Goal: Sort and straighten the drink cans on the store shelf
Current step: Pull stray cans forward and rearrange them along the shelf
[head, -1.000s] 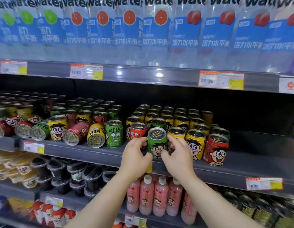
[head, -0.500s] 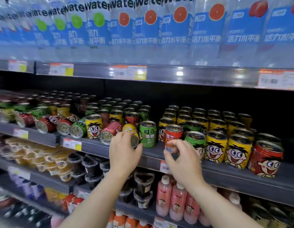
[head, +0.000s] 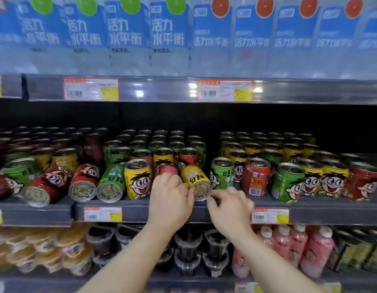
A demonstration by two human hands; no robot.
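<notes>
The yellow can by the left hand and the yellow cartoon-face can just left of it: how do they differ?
The yellow can by the left hand lies tipped over, its end facing the aisle; the cartoon-face can stands upright. The tipped one shows red lettering, the upright one the face. The left hand touches the tipped one only. Both are yellow, on the shelf's front edge.

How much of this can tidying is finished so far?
Done: cans right of the hands stand upright, like the green can. In hand: the left hand touches the tipped yellow can; the right hand reaches in. Left: toppled cans further left, such as the red can, colours mixed.
</notes>
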